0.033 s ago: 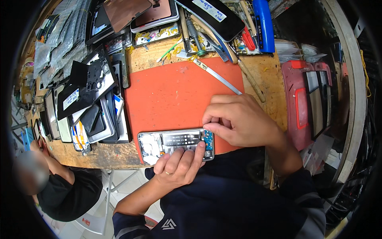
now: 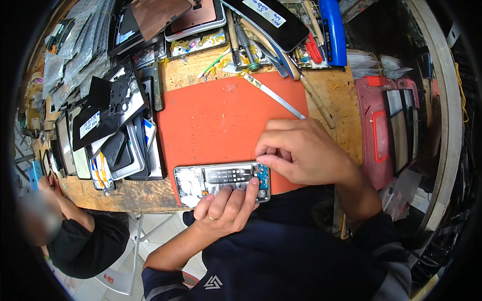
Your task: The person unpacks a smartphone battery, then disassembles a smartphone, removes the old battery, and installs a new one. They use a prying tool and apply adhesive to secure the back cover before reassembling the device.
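An opened smartphone (image 2: 193, 179) lies near the front edge of an orange mat (image 2: 216, 120), its back cover off. A dark flex ribbon with printed marks crosses its middle, and a blue circuit board (image 2: 263, 178) shows at its right end. My left hand (image 2: 223, 210) steadies the phone from its near edge; the index finger is stretched onto the board's left side while the other fingers curl over the phone. At the phone's far right corner, my right hand (image 2: 296, 153) is closed in a pinch of thumb and forefinger. Whatever sits between those fingertips is too small to make out.
A flat metal strip (image 2: 273, 95) and a wooden-handled tool (image 2: 316, 103) lie behind my right hand. Phone parts (image 2: 118, 145) are heaped left of the mat. Tools and a black phone panel (image 2: 281, 25) fill the back; a pinkish-red case (image 2: 371, 130) stands right. Another person (image 2: 88, 241) sits at lower left.
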